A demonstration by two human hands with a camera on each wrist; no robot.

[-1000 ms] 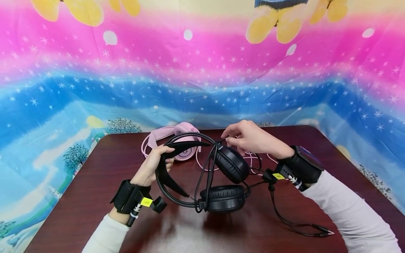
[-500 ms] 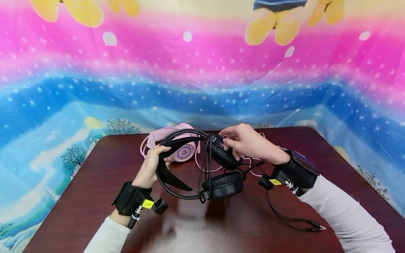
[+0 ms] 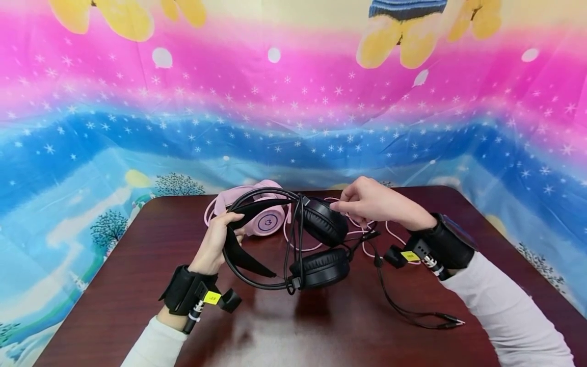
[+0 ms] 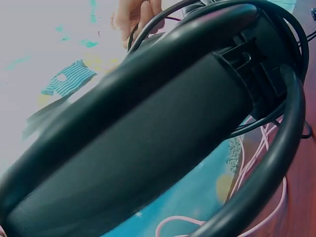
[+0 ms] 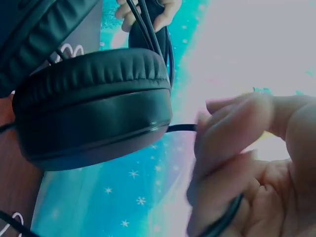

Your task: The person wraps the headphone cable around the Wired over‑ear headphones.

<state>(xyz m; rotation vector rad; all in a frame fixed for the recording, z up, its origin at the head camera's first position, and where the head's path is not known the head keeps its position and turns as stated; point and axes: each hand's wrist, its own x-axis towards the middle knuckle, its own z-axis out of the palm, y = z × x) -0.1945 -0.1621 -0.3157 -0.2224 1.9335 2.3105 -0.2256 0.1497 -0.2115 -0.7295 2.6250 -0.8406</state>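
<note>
A black headset (image 3: 316, 244) is held above the dark wooden table (image 3: 137, 285), its cable wound round the band. My left hand (image 3: 217, 244) grips the black headband (image 3: 243, 255), which fills the left wrist view (image 4: 148, 128). My right hand (image 3: 371, 204) pinches the black cable (image 5: 222, 224) just right of the upper ear cup (image 3: 323, 221). That ear cup (image 5: 94, 108) looms close in the right wrist view. The cable (image 3: 390, 300) trails down to plugs (image 3: 451, 321) lying on the table.
A pink headset (image 3: 261, 214) with a pink cord (image 3: 367, 244) lies at the table's far edge behind the black one. A bright pink and blue printed cloth (image 3: 293, 112) hangs around the table. Black wrist cameras (image 3: 440, 247) sit on both forearms.
My right hand left the upper ear cup and moved right to pinch the cable. The headset came slightly lower and nearer the pink one; the left hand kept its grip.
</note>
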